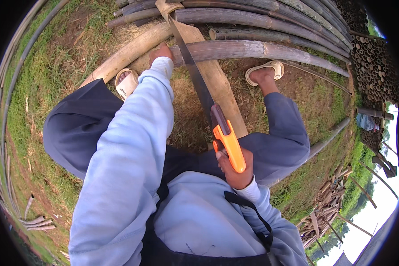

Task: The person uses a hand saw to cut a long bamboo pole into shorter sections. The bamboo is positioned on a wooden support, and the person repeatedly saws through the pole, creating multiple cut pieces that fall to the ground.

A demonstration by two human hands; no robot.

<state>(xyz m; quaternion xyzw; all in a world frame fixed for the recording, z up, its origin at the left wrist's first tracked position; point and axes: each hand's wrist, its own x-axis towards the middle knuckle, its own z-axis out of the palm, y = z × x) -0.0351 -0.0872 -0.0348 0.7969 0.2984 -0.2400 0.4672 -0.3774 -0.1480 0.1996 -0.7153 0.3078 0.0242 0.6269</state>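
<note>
My right hand [237, 170] is wrapped round the orange handle of a handsaw [200, 86], low in front of my body. The long blade slants up and to the left, crossing over a greyish bamboo pole [235, 49] near its left end. Just left of the blade, my left hand [161, 54] grips that pole, its fingers partly hidden by the sleeve and knuckles. Beneath the pole and blade runs a flat tan plank [221, 91]. Whether the teeth have entered the bamboo I cannot tell.
More bamboo poles [252, 20] lie side by side at the far side. A thick pale bamboo pole [127, 52] slants by my left foot. My sandalled feet flank the work. Stacked bamboo ends [377, 66] stand at the right, above a heap of offcuts [326, 206].
</note>
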